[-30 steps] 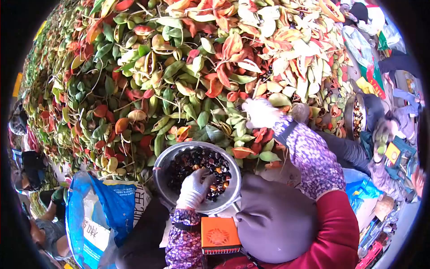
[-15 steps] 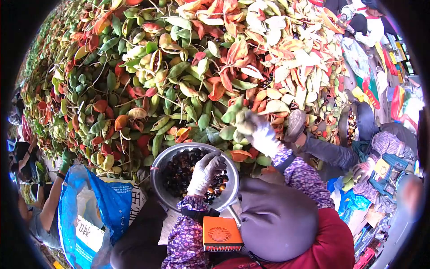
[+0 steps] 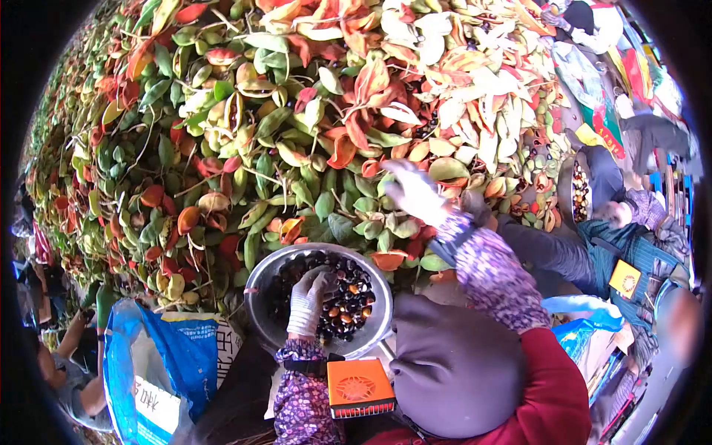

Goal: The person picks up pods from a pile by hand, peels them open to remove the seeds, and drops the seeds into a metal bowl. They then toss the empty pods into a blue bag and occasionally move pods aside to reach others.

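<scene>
In a white glove, my left hand [image 3: 310, 297] rests inside the metal bowl [image 3: 256, 308], over dark shiny seeds [image 3: 348, 304] with a few orange-brown ones among them. Its fingers curl down, and whether they hold anything is hidden. My right hand [image 3: 415, 191], also in a white glove, is stretched out over the heap of green and red pods [image 3: 297, 133], up and to the right of the bowl. Its fingers look spread, slightly blurred, with nothing visible in them.
A blue bag [image 3: 178, 356] stands left of my legs. An orange box [image 3: 361, 387] lies by my left forearm. At the right, a co-worker [image 3: 630, 245] sits near another bowl [image 3: 565, 196] of seeds. Another person [image 3: 81, 371] is at the left edge.
My left hand has moved left within the bowl. My right hand has moved slightly up and left, and the green pod it held is gone from it. The fingers have spread.
</scene>
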Demonstrator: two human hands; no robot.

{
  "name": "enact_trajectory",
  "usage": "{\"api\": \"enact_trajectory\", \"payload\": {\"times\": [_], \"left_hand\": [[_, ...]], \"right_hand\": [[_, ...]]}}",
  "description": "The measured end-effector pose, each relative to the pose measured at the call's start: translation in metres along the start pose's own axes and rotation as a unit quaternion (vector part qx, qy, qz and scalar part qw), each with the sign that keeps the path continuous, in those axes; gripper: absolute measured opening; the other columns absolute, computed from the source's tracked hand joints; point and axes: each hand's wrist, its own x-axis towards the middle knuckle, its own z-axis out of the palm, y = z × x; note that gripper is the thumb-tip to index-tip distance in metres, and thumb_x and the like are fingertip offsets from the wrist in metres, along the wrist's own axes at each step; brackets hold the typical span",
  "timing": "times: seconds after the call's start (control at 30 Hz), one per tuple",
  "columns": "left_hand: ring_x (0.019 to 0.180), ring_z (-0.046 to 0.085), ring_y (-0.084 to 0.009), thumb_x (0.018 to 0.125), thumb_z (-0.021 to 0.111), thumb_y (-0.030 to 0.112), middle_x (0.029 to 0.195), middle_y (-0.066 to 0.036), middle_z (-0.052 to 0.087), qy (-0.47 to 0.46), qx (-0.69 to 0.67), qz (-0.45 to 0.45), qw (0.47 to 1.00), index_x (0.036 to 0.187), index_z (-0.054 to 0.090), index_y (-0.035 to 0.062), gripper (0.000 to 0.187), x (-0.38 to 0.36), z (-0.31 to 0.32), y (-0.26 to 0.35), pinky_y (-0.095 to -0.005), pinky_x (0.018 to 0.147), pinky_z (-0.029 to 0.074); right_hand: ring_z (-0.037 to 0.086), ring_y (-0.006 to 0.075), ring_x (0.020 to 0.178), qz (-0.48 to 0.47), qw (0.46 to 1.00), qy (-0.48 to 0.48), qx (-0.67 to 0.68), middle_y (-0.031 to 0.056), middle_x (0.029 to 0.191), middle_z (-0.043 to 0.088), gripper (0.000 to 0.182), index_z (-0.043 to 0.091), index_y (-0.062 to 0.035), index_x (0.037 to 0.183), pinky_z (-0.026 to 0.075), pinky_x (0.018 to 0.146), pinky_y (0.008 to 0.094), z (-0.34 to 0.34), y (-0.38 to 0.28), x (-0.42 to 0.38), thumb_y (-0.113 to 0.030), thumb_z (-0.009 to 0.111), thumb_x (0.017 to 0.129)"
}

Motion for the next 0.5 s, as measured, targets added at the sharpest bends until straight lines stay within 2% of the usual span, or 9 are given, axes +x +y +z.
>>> {"api": "enact_trajectory", "payload": {"times": [0.03,0.13,0.17,0.23,0.27,0.3,0.37,0.43,0.5], "left_hand": [[0.086,0.065,-0.0146,0.093,0.057,0.024,0.098,-0.006,0.067,-0.007,0.014,0.001,1.000,0.118,0.059,-0.0002,0.035,0.000,0.001,0.000,-0.0277,0.075,0.052],[0.084,0.065,-0.0138,0.093,0.056,0.024,0.097,-0.005,0.067,-0.009,0.001,-0.004,1.000,0.118,0.059,-0.0004,0.035,-0.002,-0.002,-0.005,-0.0268,0.074,0.051],[0.083,0.065,-0.0137,0.093,0.056,0.024,0.097,-0.005,0.067,-0.010,-0.005,-0.001,1.000,0.118,0.059,-0.0006,0.035,-0.001,-0.004,-0.007,-0.0268,0.074,0.051],[0.082,0.065,-0.0139,0.093,0.055,0.024,0.096,-0.006,0.068,-0.001,0.013,0.007,1.000,0.119,0.059,-0.0011,0.036,-0.005,-0.006,-0.002,-0.0268,0.074,0.051],[0.082,0.065,-0.0139,0.093,0.055,0.025,0.096,-0.006,0.068,0.005,0.001,0.005,1.000,0.119,0.059,-0.0013,0.037,-0.006,-0.007,-0.001,-0.0267,0.074,0.051],[0.082,0.065,-0.0139,0.093,0.055,0.026,0.096,-0.007,0.068,0.011,-0.013,0.005,1.000,0.119,0.059,-0.0015,0.038,-0.006,-0.008,-0.001,-0.0267,0.074,0.051],[0.082,0.065,-0.0139,0.093,0.056,0.028,0.097,-0.008,0.069,0.013,-0.014,0.006,1.000,0.119,0.059,-0.0014,0.039,-0.005,-0.010,-0.005,-0.0268,0.074,0.051],[0.082,0.065,-0.0139,0.093,0.056,0.028,0.097,-0.008,0.069,0.011,-0.005,0.003,1.000,0.118,0.059,-0.0010,0.039,-0.002,-0.010,-0.013,-0.0271,0.074,0.051],[0.082,0.065,-0.0141,0.093,0.056,0.027,0.097,-0.008,0.068,0.011,0.012,-0.009,1.000,0.118,0.060,-0.0006,0.037,-0.003,-0.006,-0.010,-0.0273,0.074,0.051]], "right_hand": [[0.057,0.0339,0.109,-0.023,0.999,0.007,0.023,0.0140,0.116,0.061,0.034,0.061,-0.0075,0.116,0.047,0.093,0.0433,0.023,0.008,0.005,-0.026,0.059,0.088],[0.037,0.0327,0.131,-0.050,0.975,-0.169,-0.136,0.0136,0.129,0.053,0.047,0.063,-0.0088,0.116,0.034,0.104,0.0537,0.048,0.006,-0.012,-0.044,0.060,0.085],[0.048,0.0347,0.120,-0.019,0.970,-0.173,-0.170,0.0145,0.124,0.057,0.047,0.065,-0.0102,0.114,0.040,0.100,0.0486,0.042,0.000,-0.016,-0.048,0.058,0.086],[0.058,0.0345,0.106,0.074,0.959,-0.238,-0.136,0.0157,0.111,0.062,0.047,0.066,-0.0102,0.111,0.047,0.092,0.0443,0.019,-0.006,-0.019,-0.049,0.057,0.087],[0.063,0.0338,0.091,0.081,0.953,-0.274,-0.098,0.0179,0.101,0.065,0.046,0.067,-0.0084,0.109,0.050,0.084,0.0412,0.011,0.005,-0.020,-0.048,0.056,0.089],[0.064,0.0293,0.085,0.203,0.901,-0.383,0.024,0.0160,0.096,0.067,0.039,0.067,-0.0074,0.107,0.050,0.081,0.0403,-0.012,0.007,-0.006,-0.041,0.059,0.089],[0.064,0.0232,0.075,0.260,0.935,-0.194,0.143,0.0142,0.093,0.066,0.037,0.061,-0.0043,0.116,0.052,0.070,0.0353,-0.014,0.048,-0.003,-0.029,0.060,0.089],[0.064,0.0175,0.070,0.338,0.909,0.047,0.241,0.0125,0.087,0.066,0.043,0.050,-0.0010,0.127,0.052,0.058,0.0316,-0.021,0.035,0.023,-0.015,0.058,0.088],[0.065,0.0164,0.069,0.393,0.898,0.007,0.197,0.0154,0.092,0.065,0.051,0.040,0.0005,0.134,0.051,0.053,0.0300,-0.017,0.045,0.059,-0.008,0.054,0.087]]}}
